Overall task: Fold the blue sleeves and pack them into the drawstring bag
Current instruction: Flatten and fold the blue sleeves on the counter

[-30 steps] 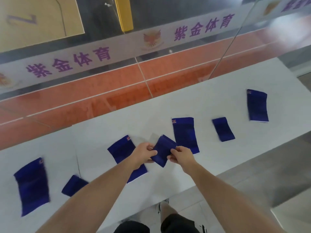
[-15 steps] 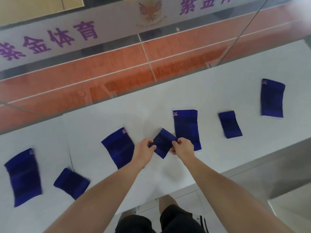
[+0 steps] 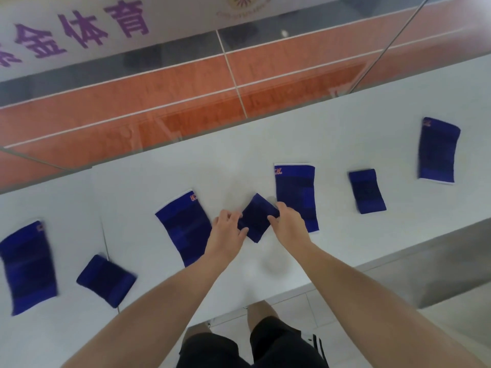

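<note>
- Folding step: left hand point(image 3: 228, 232) and right hand point(image 3: 288, 224) pinch opposite edges of a folded blue sleeve point(image 3: 256, 217) over the white counter point(image 3: 345, 123).
- Other sleeves lie flat alongside.
- Next: bag it; no drawstring bag in view.

A long white flat surface point(image 3: 332, 134) runs from lower left to upper right. A thin dark seam point(image 3: 105, 235) crosses it near the left end.

Directly behind the surface stands a clear glass panel point(image 3: 292, 83) showing faint reflections. A slanted glass joint point(image 3: 385, 49) is visible at the upper right.

Beyond the glass:
- an orange-red court floor point(image 3: 159, 102) marked with white lines point(image 3: 233, 73);
- a dark grey floor strip point(image 3: 172, 57) along the far edge of the court;
- a white band with large purple Chinese characters point(image 3: 79, 30), next to a gold emblem point(image 3: 239, 4) cut off by the top edge.

Below the near edge of the surface lies a pale tiled floor point(image 3: 358, 335). A grey slab point(image 3: 438, 266) sits at the lower right.
</note>
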A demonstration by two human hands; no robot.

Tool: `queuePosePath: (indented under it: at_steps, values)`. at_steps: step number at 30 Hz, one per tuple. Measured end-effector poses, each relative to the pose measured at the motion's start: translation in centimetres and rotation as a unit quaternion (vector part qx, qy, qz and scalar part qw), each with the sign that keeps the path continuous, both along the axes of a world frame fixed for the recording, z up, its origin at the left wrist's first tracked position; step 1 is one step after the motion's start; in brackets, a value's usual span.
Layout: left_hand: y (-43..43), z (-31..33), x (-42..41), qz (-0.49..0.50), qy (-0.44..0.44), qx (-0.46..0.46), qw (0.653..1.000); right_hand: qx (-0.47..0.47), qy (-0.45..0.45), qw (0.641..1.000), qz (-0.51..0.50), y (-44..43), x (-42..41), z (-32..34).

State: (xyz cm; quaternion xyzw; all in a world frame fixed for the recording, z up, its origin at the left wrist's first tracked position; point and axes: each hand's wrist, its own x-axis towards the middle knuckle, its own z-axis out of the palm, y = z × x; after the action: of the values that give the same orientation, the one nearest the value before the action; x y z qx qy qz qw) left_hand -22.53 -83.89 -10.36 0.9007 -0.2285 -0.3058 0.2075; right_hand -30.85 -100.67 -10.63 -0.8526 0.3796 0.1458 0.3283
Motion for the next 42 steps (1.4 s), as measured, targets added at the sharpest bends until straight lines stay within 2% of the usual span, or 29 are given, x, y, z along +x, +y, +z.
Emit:
queuePosePath:
  at_steps: [2, 6, 8, 11, 13, 17, 20, 26, 33, 42]
  values:
    - [0.2, -0.3, -0.5, -0.020, -0.002, 0.015, 1.000, -0.045, 0.030, 0.997, 0.051, 0.3, -0.2, -0.2]
    - [-0.1, -0.3, -1.1, -0.001, 0.007, 0.022, 1.000, -0.071, 0.030, 0.995, 0.058, 0.7, -0.1, -0.1]
    - [-0.1, -0.4, -0.9, 0.014, 0.032, 0.050, 0.998, -0.054, 0.012, 0.996, 0.067, 0.6, 0.2, 0.1]
    - [0.4, -0.3, -0.7, 0.007, 0.047, 0.079, 0.996, 0.029, -0.013, 0.998, 0.047, 0.5, 0.6, 1.4]
    - [1.0, 0.5, -0.8, 0.030, 0.071, 0.049, 0.996, 0.064, -0.022, 0.997, 0.025, 0.8, 1.0, 2.8]
    - [3.0, 3.7, -0.5, 0.087, 0.132, -0.030, 0.987, 0.074, -0.049, 0.996, -0.013, 2.3, 2.4, 6.3]
    - [5.9, 6.0, 0.9, 0.118, 0.131, -0.067, 0.982, 0.075, -0.064, 0.994, -0.036, 4.7, 3.9, 8.6]
    - [15.2, 9.8, 4.1, 0.114, 0.111, -0.095, 0.983, 0.083, -0.084, 0.990, -0.072, 13.7, 6.5, 11.9]
    - [27.8, 12.7, 7.4, 0.147, 0.098, -0.079, 0.981, 0.089, -0.090, 0.992, 0.001, 25.3, 10.8, 14.0]
    - [43.1, 13.9, 7.6, 0.325, 0.080, -0.070, 0.940, 0.111, -0.067, 0.976, 0.176, 40.1, 17.9, 12.6]
